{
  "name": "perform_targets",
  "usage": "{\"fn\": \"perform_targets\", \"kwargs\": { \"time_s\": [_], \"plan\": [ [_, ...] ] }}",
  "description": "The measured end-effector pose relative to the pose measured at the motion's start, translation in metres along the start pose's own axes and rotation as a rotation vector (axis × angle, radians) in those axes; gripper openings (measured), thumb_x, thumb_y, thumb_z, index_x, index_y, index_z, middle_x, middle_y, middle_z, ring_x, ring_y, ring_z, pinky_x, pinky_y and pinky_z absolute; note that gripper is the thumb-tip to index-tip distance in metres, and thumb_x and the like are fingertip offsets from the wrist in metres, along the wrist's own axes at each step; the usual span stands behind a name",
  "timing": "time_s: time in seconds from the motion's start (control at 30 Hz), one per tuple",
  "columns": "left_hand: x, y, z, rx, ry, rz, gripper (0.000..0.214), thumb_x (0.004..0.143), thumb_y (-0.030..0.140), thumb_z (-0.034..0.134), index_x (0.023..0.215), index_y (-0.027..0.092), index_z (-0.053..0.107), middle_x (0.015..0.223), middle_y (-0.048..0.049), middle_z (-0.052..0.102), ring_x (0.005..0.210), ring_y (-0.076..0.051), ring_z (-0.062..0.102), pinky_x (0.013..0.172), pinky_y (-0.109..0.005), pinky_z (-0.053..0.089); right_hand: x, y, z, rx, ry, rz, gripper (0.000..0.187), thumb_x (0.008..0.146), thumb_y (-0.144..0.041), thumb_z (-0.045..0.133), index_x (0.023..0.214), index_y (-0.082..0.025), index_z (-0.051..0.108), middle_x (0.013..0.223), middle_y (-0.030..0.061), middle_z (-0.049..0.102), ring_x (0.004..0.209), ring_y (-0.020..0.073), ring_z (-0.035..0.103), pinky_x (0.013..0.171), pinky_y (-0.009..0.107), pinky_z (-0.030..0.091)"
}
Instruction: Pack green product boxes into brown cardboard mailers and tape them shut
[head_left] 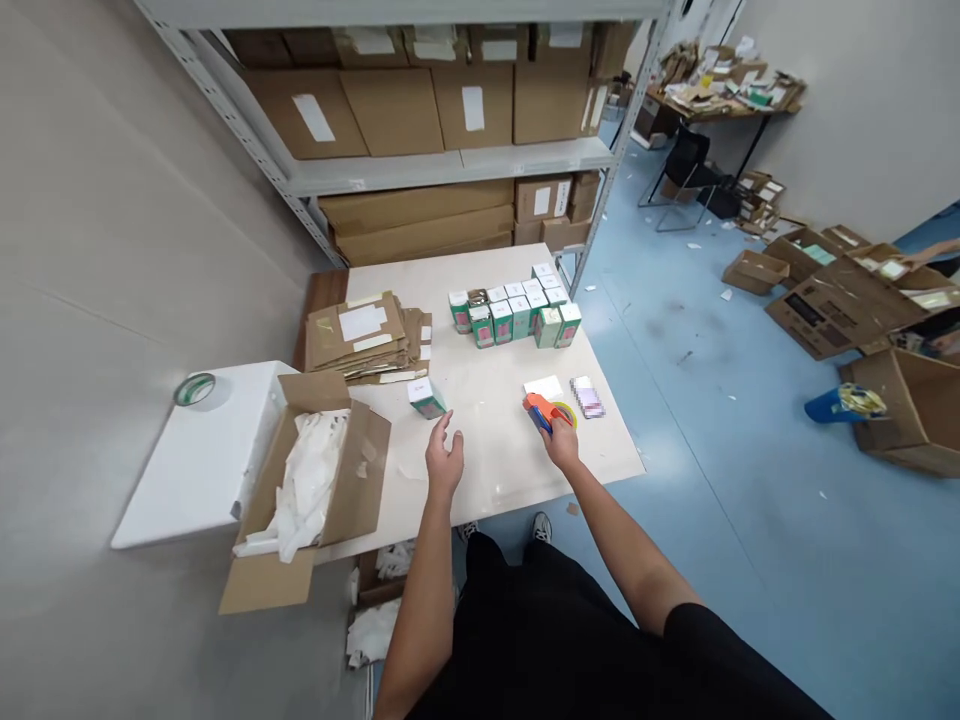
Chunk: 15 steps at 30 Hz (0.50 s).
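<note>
My left hand is over the near part of the table, thumb and fingers apart, with nothing in it. Just beyond its fingertips stands a small white-and-green box, apart from the others. In my right hand is an orange-and-blue tape dispenser with a yellow roll, its handle wrapped by my fingers. A white flat piece lies just behind the dispenser. To its right is a phone-like item, blurred out. Farther back, several green-and-white boxes stand in rows.
Flattened cardboard is stacked at the table's back left. An open carton with white wrapping sits at the left edge, beside a white surface bearing a tape roll. Shelving with cartons rises behind. Boxes and another person's arm are at right.
</note>
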<state>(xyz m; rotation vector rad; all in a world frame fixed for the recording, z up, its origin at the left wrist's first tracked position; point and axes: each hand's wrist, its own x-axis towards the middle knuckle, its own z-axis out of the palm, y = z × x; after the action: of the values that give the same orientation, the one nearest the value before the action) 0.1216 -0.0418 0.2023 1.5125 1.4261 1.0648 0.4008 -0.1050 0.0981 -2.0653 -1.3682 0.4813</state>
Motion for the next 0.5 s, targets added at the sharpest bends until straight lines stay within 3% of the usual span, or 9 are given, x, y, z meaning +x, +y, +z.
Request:
{"fn": "perform_targets", "kwargs": {
  "time_s": [0.13, 0.23, 0.37, 0.5],
  "plan": [
    [-0.026, 0.003, 0.020, 0.020, -0.023, -0.079, 0.044, 0.098, 0.030, 0.054, 0.141, 0.028, 0.061, 0.148, -0.0095, 0.061, 0.137, -0.026, 0.056, 0.117, -0.047, 0.044, -0.022, 0.075, -0.007, -0.055, -0.111, 0.185, 0.013, 0.091, -0.029, 0.063, 0.084, -0.019, 0.060, 0.093, 0.0129, 0.070, 0.097, 0.0276, 0.067, 0.088, 0.040, 0.051],
    [-0.042, 0.007, 0.031, 0.030, -0.037, -0.134, 0.044, 0.098, 0.031, 0.055, 0.142, 0.028, 0.061, 0.149, -0.0100, 0.059, 0.138, -0.026, 0.055, 0.114, -0.046, 0.046, -0.035, 0.109, -0.016, -0.122, -0.233, 0.323, 0.013, 0.087, -0.028, 0.068, 0.080, -0.018, 0.062, 0.094, 0.0125, 0.072, 0.097, 0.0282, 0.069, 0.090, 0.041, 0.052],
    [-0.049, 0.014, 0.044, 0.044, -0.038, -0.170, 0.044, 0.098, 0.030, 0.055, 0.141, 0.027, 0.061, 0.148, -0.0109, 0.060, 0.137, -0.026, 0.057, 0.111, -0.045, 0.050, -0.037, 0.118, -0.026, -0.101, -0.331, 0.388, 0.008, 0.083, -0.024, 0.070, 0.083, -0.017, 0.068, 0.090, 0.0109, 0.073, 0.091, 0.0258, 0.070, 0.086, 0.040, 0.054],
    [-0.036, 0.025, 0.056, 0.038, -0.030, -0.094, 0.044, 0.096, 0.029, 0.056, 0.140, 0.026, 0.062, 0.146, -0.0106, 0.061, 0.135, -0.026, 0.058, 0.110, -0.044, 0.050, -0.017, 0.098, -0.037, -0.067, -0.342, 0.410, 0.011, 0.082, -0.023, 0.069, 0.090, -0.016, 0.073, 0.091, 0.0126, 0.076, 0.088, 0.0269, 0.072, 0.081, 0.037, 0.054]
  ]
}}
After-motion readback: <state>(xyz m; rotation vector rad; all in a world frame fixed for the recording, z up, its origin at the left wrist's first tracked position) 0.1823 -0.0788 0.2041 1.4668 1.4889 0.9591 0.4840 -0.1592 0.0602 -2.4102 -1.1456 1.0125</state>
